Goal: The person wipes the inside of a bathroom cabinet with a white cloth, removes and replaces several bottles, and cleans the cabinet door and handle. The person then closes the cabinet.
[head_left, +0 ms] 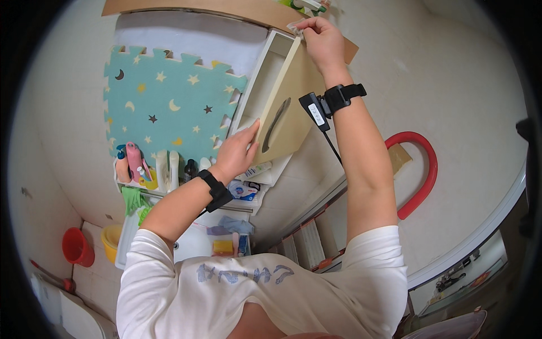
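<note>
A cream cabinet door [291, 116] with a dark curved handle [275, 125] stands ajar from a white wall cabinet [257, 90]. My left hand [237, 151] rests against the door's edge near the handle, fingers stretched out and thumb apart. Up at the door's top corner, my right hand [324, 45] is closed, pinching a crumpled whitish wipe or tissue [296, 28] between thumb and fingers. How far the wipe reaches behind the fingers is hidden. Both wrists carry black straps; a small black device [314, 111] hangs at the right one.
A teal foam mat [169, 104] with stars and moons covers the area left of the cabinet. Bottles [133, 161] crowd a shelf below, above a white sink [195, 240]. A red curved tube [432, 169] is at right; red [78, 247] and yellow basins [111, 243] are lower left.
</note>
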The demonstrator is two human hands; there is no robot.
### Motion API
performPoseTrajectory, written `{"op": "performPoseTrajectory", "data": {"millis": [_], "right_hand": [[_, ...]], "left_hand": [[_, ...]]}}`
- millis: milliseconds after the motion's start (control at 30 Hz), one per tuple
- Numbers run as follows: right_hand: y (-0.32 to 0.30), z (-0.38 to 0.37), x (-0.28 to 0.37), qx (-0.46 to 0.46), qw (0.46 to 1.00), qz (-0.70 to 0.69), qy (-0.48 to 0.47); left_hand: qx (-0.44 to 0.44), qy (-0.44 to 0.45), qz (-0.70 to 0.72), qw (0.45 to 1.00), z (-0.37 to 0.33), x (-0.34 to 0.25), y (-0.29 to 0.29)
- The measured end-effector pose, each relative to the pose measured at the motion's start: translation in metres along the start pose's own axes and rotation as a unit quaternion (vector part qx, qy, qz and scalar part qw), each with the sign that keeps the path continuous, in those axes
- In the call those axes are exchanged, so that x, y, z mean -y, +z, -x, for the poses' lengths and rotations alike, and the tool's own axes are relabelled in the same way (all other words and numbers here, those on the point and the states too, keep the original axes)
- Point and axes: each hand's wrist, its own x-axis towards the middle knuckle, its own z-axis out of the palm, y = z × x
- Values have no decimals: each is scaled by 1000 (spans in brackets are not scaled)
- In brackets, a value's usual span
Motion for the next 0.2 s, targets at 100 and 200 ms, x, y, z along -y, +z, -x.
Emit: {"op": "performPoseTrajectory", "data": {"millis": [100,200], "right_hand": [[1,-2,1,-5,1000,-18,-2],[1,-5,1,-9,999,-52,2]], "left_hand": [[7,-11,-6,1000,-2,-2,-1],[1,-10,-7,1000,-4,-2,-2]]}}
